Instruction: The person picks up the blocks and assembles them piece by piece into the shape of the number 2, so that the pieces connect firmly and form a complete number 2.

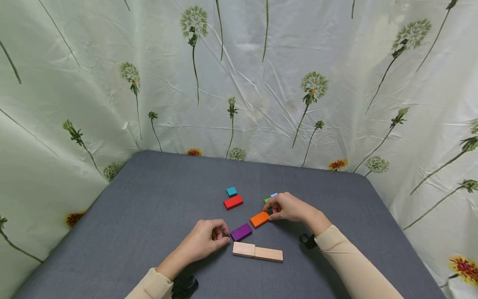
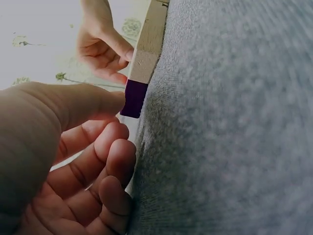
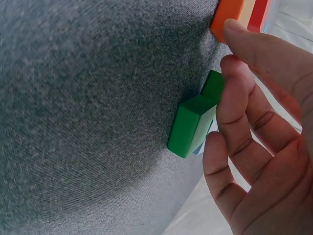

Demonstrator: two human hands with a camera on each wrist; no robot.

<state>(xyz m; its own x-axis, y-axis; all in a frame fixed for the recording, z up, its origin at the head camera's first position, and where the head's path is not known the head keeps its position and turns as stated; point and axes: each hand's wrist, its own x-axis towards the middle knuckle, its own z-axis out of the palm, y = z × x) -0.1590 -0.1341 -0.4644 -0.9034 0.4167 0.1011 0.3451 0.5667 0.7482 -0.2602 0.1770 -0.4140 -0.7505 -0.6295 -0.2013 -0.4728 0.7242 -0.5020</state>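
Note:
My right hand [image 1: 289,207] pinches the right end of an orange block [image 1: 259,219], its thumb [image 3: 237,32] against the block's edge. The left hand [image 1: 205,240] hovers just off the left end of a purple block [image 1: 241,232], fingers loosely bent and holding nothing. From the left wrist, the thumb [image 2: 105,100] overlaps the purple block [image 2: 133,99]; contact is unclear. Below the purple block, two plain wooden blocks [image 1: 244,249] lie end to end. Beyond the right fingers is a green block [image 1: 267,201], partly hidden in the head view.
Farther back, a red block [image 1: 233,202] lies against a smaller teal block [image 1: 232,191]. A light blue piece [image 1: 274,194] shows behind the green one. The grey cloth-covered table [image 1: 149,199] ends at a flower-patterned curtain [image 1: 254,74].

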